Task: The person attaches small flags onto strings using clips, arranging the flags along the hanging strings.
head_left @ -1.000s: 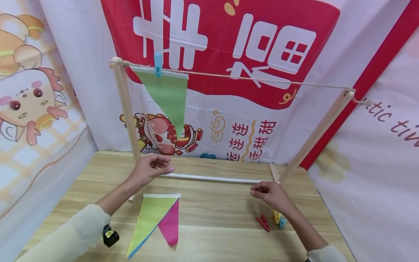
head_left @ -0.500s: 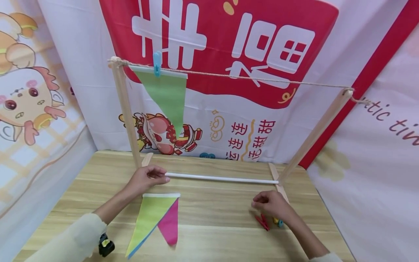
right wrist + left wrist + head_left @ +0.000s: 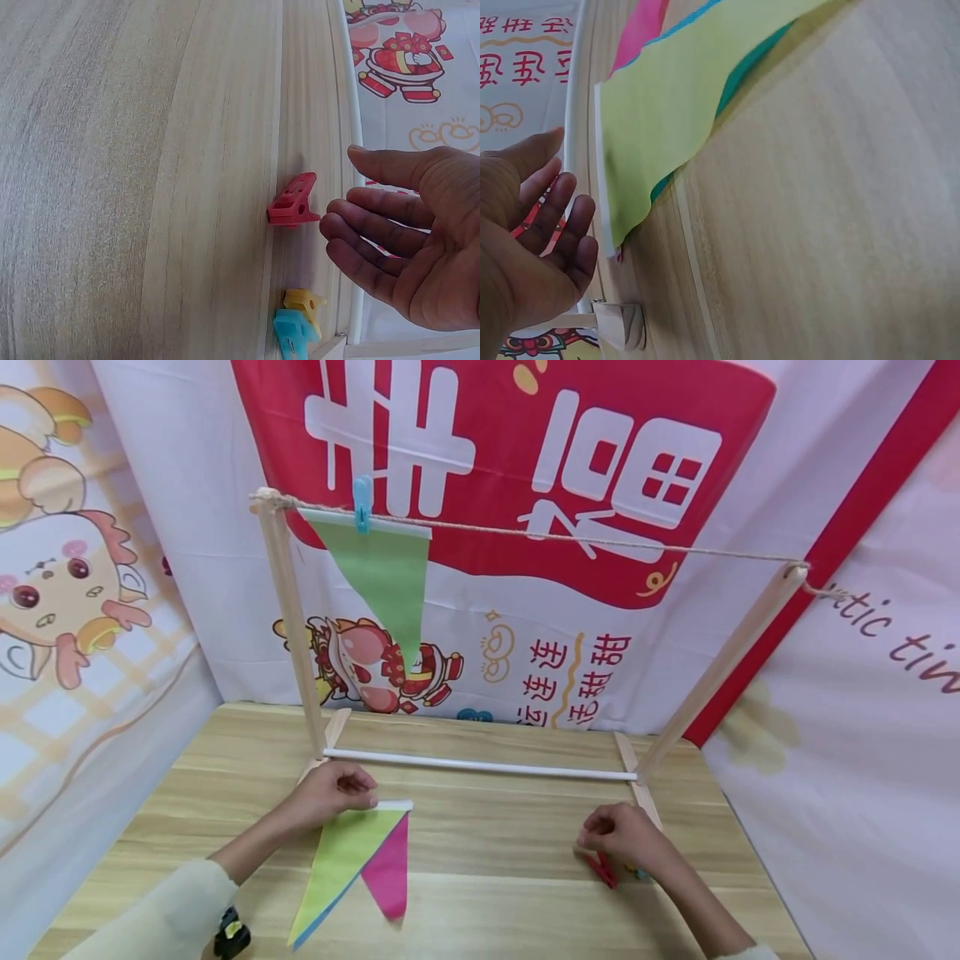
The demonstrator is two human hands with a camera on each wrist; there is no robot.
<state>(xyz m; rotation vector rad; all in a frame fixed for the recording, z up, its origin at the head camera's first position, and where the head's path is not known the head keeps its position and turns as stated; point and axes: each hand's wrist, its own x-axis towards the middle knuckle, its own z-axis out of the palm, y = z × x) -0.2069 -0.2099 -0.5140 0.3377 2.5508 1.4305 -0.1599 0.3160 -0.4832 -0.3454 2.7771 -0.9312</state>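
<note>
My left hand (image 3: 333, 793) hovers at the white top edge of a yellow-green pennant (image 3: 660, 135), its fingers loosely bent around nothing. Under that pennant lie others, with blue, teal and pink (image 3: 388, 872) edges showing. On the right, my right hand (image 3: 626, 839) is just above a red clothespin (image 3: 292, 201). A gap shows between its relaxed fingers and the clothespin in the right wrist view. Beside it lie a yellow clothespin (image 3: 303, 302) and a blue clothespin (image 3: 292, 330), mostly hidden by the hand in the head view.
Two wooden posts (image 3: 292, 627) hold up a string (image 3: 540, 537). A green pennant (image 3: 390, 577) hangs at its left end from a blue clothespin (image 3: 363, 503). A white rod (image 3: 480, 766) joins the posts' feet low over the table (image 3: 510, 910). Printed cloth stands behind.
My left hand has come back from the white rod toward the yellow-green pennant's top edge. My right hand has moved nearer, from the right post's foot to the red clothespin.
</note>
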